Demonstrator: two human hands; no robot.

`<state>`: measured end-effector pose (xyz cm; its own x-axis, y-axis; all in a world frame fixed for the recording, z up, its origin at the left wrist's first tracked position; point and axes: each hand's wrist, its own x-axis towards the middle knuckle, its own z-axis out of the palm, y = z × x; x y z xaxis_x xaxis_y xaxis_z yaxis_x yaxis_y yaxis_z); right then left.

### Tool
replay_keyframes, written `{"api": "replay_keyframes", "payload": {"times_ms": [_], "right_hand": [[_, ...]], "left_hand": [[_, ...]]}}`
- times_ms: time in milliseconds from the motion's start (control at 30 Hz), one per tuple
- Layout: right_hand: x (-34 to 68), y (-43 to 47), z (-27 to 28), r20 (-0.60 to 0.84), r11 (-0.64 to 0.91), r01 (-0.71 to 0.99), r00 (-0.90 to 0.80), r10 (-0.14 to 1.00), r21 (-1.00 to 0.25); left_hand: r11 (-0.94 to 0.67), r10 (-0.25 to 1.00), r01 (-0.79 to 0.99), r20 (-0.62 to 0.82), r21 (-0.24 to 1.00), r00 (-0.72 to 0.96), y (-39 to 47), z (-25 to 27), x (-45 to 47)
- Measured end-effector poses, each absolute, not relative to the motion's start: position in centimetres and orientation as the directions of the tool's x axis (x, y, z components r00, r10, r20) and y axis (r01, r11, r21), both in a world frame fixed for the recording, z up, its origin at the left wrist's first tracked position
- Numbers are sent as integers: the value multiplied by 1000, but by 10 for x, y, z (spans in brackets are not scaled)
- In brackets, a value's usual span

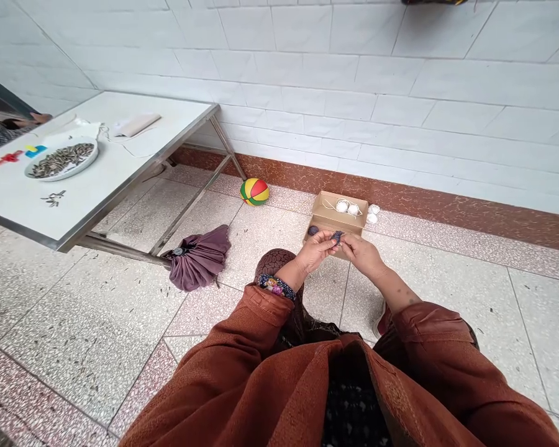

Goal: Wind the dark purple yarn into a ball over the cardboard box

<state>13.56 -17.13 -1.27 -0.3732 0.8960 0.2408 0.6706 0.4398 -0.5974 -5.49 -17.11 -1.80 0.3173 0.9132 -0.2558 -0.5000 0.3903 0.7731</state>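
Between my hands is a small dark grey piece of yarn work (338, 237), its stitches too small to make out. My left hand (315, 251) pinches it from the left, thumb on top. The fingers of my right hand (361, 252) are closed together at its right edge; any thin tool there is too small to see. Just beyond my hands, a cardboard box (331, 218) stands on the floor. A dark ball of yarn (313, 230) lies in its near part, and white yarn balls (347, 207) lie in its far part.
More white yarn (373, 214) lies right of the box. A colourful ball (254, 192) rests by the wall. A purple folded umbrella (199, 257) leans at the white table (135, 155), which bears a plate of seeds (63, 160). Another person's hand (41, 117) shows far left.
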Motion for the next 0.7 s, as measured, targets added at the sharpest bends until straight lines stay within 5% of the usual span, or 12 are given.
{"api": "replay_keyframes", "payload": {"times_ms": [200, 700], "right_hand": [[137, -171, -15, 241, 434, 683, -365, 899, -587], [132, -178, -9, 228, 515, 631, -481, 847, -581]], "left_hand": [[332, 928, -368, -231, 869, 292, -170, -16, -56], [391, 918, -518, -285, 761, 276, -169, -16, -56]]}}
